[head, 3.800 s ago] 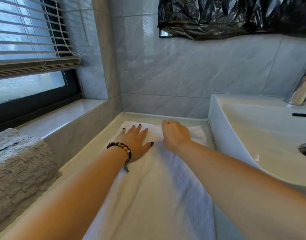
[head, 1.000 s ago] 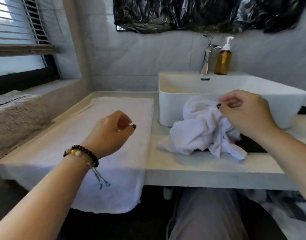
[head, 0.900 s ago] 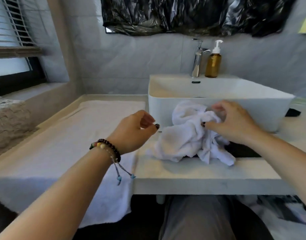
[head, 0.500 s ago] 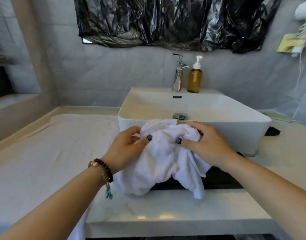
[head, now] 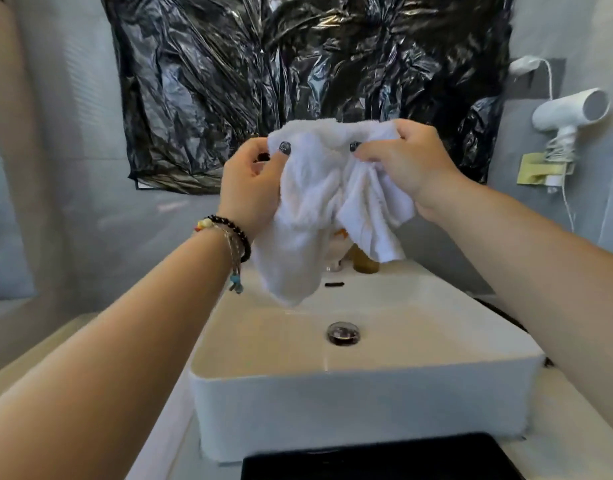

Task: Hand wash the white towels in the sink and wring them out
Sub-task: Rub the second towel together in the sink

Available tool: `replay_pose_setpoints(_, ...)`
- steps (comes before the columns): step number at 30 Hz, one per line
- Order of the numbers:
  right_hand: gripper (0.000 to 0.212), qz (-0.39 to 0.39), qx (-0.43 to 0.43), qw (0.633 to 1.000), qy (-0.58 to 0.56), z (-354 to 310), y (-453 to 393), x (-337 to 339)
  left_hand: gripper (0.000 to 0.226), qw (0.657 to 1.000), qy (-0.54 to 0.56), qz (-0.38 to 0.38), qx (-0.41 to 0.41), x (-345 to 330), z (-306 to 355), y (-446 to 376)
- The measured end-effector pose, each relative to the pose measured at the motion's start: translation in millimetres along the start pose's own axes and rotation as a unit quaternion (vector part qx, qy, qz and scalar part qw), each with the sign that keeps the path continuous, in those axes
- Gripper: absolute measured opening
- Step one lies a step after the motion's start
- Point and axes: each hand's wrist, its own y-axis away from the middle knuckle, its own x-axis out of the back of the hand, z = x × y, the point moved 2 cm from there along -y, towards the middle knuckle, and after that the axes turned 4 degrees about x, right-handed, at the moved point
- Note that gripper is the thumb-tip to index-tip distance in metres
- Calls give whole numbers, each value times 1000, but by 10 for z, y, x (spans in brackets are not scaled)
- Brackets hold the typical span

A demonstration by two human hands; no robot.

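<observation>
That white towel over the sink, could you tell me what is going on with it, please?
A person holds a bunched white towel up over the sink, left hand and right hand each gripping its top edge. The towel hangs clear of the basin. The drain is uncovered, and no water shows in the basin, so washing looks not yet begun. A black plastic sheet covers the wall behind, and a hair dryer hangs at right.

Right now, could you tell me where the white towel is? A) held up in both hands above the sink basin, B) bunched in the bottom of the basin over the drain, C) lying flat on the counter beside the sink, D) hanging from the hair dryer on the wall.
A: the left hand and right hand grip the white towel by its top, and it hangs in the air above the sink with the drain uncovered.
</observation>
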Motion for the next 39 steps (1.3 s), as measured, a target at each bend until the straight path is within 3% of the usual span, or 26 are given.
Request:
replay_pose_setpoints(3, 16, -33, -42, 997, 58, 494, 38, -29, 9, 998, -45, -25, 34, -199, -475, 38)
replay_pose_setpoints(8, 8, -182, -138, 956, 182, 1610, 317, -136, 26, 969, -129, -92, 191, -445, -1414, 188)
replay_pose_setpoints(12, 16, -163, -138, 955, 205, 1977, 64, -106, 30, 961, -158, -34, 226, -640, -1598, 7)
replay_pose_setpoints(14, 17, -198, -145, 945, 217, 2116, -40, -194, 32, 958, -167, -17, 234, -736, -1635, -62)
replay_pose_setpoints(18, 18, -418, -120, 851, 296, 2356, 145, -610, 29, 965, -156, 51, 204, -657, -1622, -166)
replay_pose_setpoints(21, 26, -504, -90, 807, 294, 2356, 414, -856, 19, 954, -108, 177, 215, -344, -1656, -279)
replay_pose_setpoints(23, 28, -546, -71, 780, 298, 2356, 544, -914, 30, 950, -137, 183, 212, -226, -1704, -297)
replay_pose_setpoints(29, 32, -547, -58, 761, 344, 2387, 594, -890, 41, 953, -148, 225, 139, -121, -1644, -350)
replay_pose_setpoints(32, 28, -589, -105, 722, 348, 2377, 573, -896, 40, 951, -122, 258, 123, -18, -1645, -381)
replay_pose_setpoints(36, 38, -624, -140, 671, 375, 2394, 478, -989, 40, 951, -193, 167, 173, -149, -1722, -340)
replay_pose_setpoints(39, 36, -592, -163, 704, 356, 2476, 431, -999, 35, 950, -238, 89, 179, -281, -1782, -310)
